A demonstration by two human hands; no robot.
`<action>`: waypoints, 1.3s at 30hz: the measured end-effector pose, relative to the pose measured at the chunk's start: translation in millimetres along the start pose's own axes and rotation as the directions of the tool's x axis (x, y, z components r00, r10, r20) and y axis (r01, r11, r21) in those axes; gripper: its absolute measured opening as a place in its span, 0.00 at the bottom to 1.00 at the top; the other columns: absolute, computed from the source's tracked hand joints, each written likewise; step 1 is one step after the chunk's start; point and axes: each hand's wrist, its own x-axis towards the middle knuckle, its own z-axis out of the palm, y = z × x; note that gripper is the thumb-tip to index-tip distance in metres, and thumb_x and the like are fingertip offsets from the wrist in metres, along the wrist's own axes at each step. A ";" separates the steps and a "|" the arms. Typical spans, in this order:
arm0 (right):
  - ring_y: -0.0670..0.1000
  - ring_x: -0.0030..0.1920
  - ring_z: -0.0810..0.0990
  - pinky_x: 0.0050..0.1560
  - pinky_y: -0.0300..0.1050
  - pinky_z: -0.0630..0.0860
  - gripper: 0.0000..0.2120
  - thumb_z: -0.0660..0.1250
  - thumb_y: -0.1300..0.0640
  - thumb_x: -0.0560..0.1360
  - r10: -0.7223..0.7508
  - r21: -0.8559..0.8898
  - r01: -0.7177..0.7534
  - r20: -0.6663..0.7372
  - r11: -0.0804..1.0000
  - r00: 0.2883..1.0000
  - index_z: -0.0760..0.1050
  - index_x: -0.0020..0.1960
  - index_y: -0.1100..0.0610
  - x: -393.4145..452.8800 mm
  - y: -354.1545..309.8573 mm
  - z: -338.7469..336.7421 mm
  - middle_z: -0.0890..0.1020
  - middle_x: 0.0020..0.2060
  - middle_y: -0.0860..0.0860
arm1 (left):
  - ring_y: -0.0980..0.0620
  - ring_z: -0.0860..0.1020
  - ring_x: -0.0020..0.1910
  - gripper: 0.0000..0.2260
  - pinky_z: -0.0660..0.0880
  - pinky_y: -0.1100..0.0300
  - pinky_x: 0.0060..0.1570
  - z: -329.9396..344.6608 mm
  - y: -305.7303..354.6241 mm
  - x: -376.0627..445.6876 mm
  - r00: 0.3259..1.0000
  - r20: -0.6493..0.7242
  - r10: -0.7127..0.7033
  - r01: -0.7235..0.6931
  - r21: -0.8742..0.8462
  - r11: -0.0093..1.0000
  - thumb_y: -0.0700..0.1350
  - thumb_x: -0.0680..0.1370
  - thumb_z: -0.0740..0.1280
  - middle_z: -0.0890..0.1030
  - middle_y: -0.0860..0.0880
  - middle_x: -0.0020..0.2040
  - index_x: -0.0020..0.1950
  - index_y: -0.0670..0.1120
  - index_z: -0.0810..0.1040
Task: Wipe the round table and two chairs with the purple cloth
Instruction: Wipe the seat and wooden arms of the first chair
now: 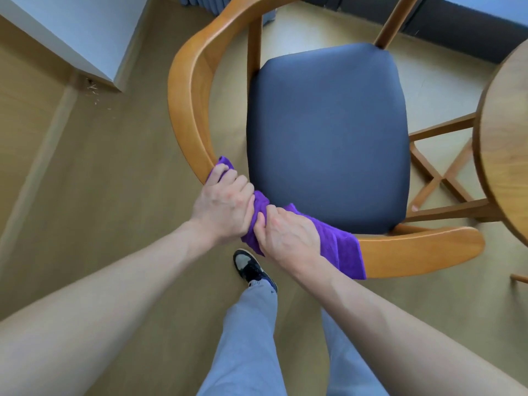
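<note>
A wooden chair (185, 90) with a curved backrest rail and a dark blue seat (325, 138) stands below me. The purple cloth (345, 250) is draped over the near part of the rail. My left hand (223, 207) grips the cloth around the rail on the left. Right beside it, my right hand (288, 232) grips the bunched cloth on the rail. The round wooden table (503, 144) shows only its edge at the right. No second chair is in view.
Table legs and cross braces (440, 178) stand right of the chair. A white wall corner (85, 38) is at the upper left, a dark baseboard (457, 27) at the top. My legs and one shoe (248, 264) are on the wood floor close behind the chair.
</note>
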 end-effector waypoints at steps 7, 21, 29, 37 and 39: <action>0.59 0.35 0.78 0.38 0.50 0.63 0.15 0.53 0.48 0.83 -0.077 -0.075 0.087 0.132 0.993 0.988 0.64 0.40 0.53 -32.9 74.3 -35.6 0.80 0.35 0.53 | 0.41 0.75 0.36 0.13 0.74 0.47 0.50 6.0 60.9 -1.0 0.996 0.078 -0.043 0.052 -0.126 0.991 0.46 0.79 0.57 0.78 0.45 0.34 0.38 0.44 0.75; 0.64 0.35 0.82 0.33 0.49 0.65 0.20 0.56 0.45 0.84 0.020 -0.190 0.003 0.115 0.982 0.993 0.64 0.35 0.52 25.4 178.4 -94.5 0.82 0.32 0.58 | 0.42 0.76 0.30 0.14 0.67 0.52 0.35 1.3 76.4 123.6 0.997 0.072 -0.027 0.037 -0.146 0.989 0.51 0.80 0.58 0.78 0.45 0.30 0.36 0.48 0.63; 0.63 0.51 0.81 0.51 0.55 0.73 0.19 0.53 0.45 0.84 0.062 -0.142 -0.081 -0.138 0.986 0.989 0.75 0.51 0.57 137.3 229.0 -111.2 0.84 0.48 0.57 | 0.42 0.76 0.52 0.14 0.70 0.47 0.55 35.6 53.2 221.8 0.943 -0.096 -0.320 0.282 -0.283 0.917 0.52 0.79 0.60 0.78 0.45 0.50 0.53 0.43 0.78; 0.59 0.82 0.42 0.76 0.72 0.44 0.35 0.54 0.36 0.80 0.155 -0.138 -0.155 -0.014 0.978 0.988 0.45 0.83 0.42 167.8 261.3 -19.7 0.43 0.83 0.50 | 0.40 0.49 0.81 0.35 0.50 0.36 0.78 139.0 59.8 213.6 0.904 0.307 -0.298 0.375 -0.229 0.898 0.62 0.79 0.60 0.48 0.44 0.84 0.83 0.55 0.51; 0.61 0.82 0.38 0.74 0.75 0.42 0.38 0.53 0.33 0.78 0.176 -0.126 -0.177 -0.017 0.976 0.984 0.40 0.82 0.39 185.1 263.6 -0.2 0.39 0.83 0.50 | 0.39 0.43 0.82 0.40 0.46 0.31 0.76 156.1 52.2 216.6 0.874 0.310 -0.373 0.451 -0.235 0.861 0.68 0.77 0.59 0.40 0.47 0.84 0.82 0.61 0.42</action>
